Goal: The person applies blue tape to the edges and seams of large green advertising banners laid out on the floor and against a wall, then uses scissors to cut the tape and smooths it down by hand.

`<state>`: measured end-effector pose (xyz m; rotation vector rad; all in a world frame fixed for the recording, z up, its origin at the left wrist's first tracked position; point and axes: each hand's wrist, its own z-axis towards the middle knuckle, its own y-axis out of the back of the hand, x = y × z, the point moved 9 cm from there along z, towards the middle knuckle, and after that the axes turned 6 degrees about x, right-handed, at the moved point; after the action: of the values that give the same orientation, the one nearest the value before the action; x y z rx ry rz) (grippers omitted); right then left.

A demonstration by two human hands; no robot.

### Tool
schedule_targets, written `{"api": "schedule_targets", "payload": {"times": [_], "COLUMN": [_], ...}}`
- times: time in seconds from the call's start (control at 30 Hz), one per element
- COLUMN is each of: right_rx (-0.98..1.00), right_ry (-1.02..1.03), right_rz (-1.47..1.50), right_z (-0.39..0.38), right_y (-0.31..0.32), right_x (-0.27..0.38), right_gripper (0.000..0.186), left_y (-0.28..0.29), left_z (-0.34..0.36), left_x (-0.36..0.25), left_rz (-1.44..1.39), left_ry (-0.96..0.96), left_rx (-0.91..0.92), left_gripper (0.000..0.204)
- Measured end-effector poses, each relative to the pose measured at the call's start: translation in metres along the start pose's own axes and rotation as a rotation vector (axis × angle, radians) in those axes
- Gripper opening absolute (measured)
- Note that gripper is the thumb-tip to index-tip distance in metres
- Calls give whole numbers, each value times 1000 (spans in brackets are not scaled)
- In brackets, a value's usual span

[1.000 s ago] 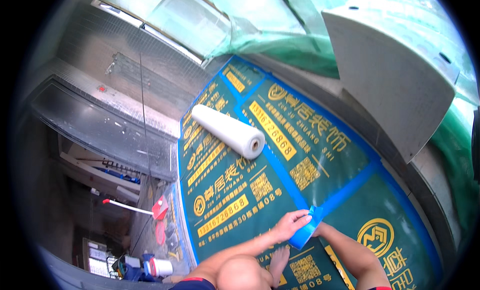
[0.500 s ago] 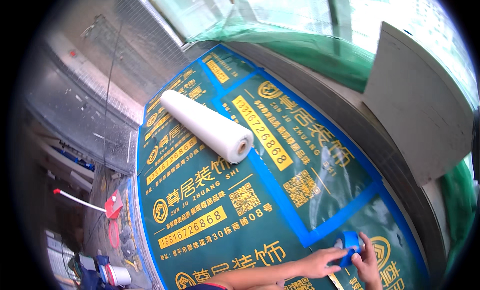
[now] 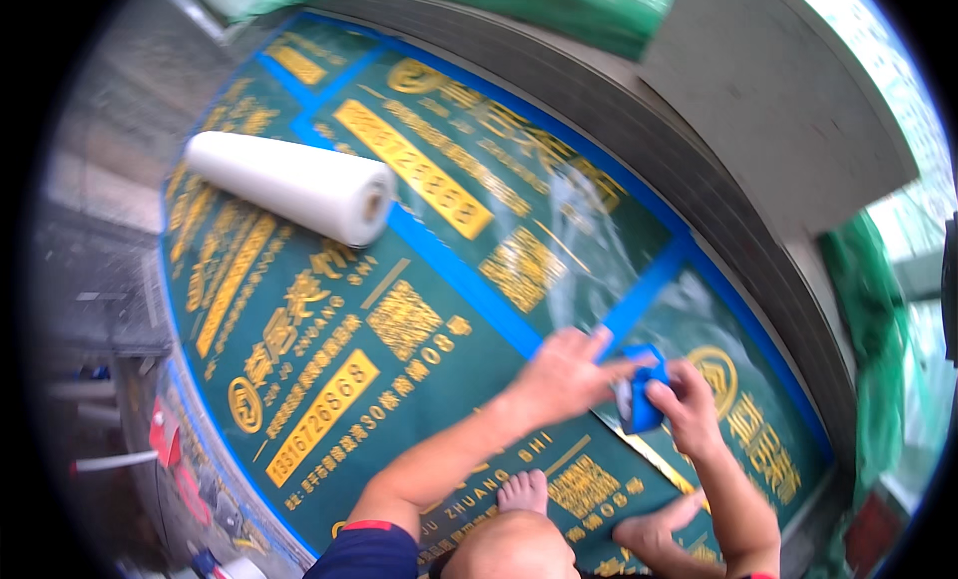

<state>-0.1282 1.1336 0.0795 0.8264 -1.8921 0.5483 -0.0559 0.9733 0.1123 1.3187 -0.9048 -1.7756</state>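
Observation:
My right hand (image 3: 691, 404) grips a roll of blue tape (image 3: 644, 411), fingers and thumb closed around its near side. Just left of the roll, my left hand (image 3: 569, 377) has its fingers spread, and one fingertip reaches the roll's upper edge; blur hides whether it pinches the tape end. Both hands are above green printed floor-covering sheets (image 3: 429, 309) with yellow markings. Below the left hand, a blue tape strip (image 3: 469, 280) runs along a seam, and another tape strip (image 3: 649, 289) joins it at an angle.
A large roll of white film (image 3: 284, 185) lies on the sheets at left. My bare foot (image 3: 524, 491) and bent knee (image 3: 514, 551) show below. A grey board (image 3: 778, 100) leans at right beside green netting (image 3: 863, 309). A dark ledge (image 3: 689, 160) borders the sheets.
My view has tipped down and to the right, so the film roll appears farther left and my feet show. My left hand has drawn back from the tape roll, its fingers spreading; my right still holds it.

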Motion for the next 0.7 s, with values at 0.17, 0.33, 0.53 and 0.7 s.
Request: {"api": "schedule_targets", "payload": {"times": [0.17,0.33,0.53,0.7], "right_rx": [102,164,173,38], "right_ry": [-165,-259,-288,-274], "right_rz": [-54,-73,-261,-243], "right_z": [-10,-19,-19,-27], "right_y": [2,-12,-11,10], "right_x": [18,14,9,0], "right_gripper": [24,26,28,27], "left_y": [0,-48,-33,-74], "left_z": [-27,-31,-8,-4], "left_x": [87,28,-8,-7], "left_rz": [-461,-1372,-1077,-1265], "left_ry": [603,492,351,507], "left_rx": [-170,100,45,97], "left_gripper": [64,49,30,16]}}
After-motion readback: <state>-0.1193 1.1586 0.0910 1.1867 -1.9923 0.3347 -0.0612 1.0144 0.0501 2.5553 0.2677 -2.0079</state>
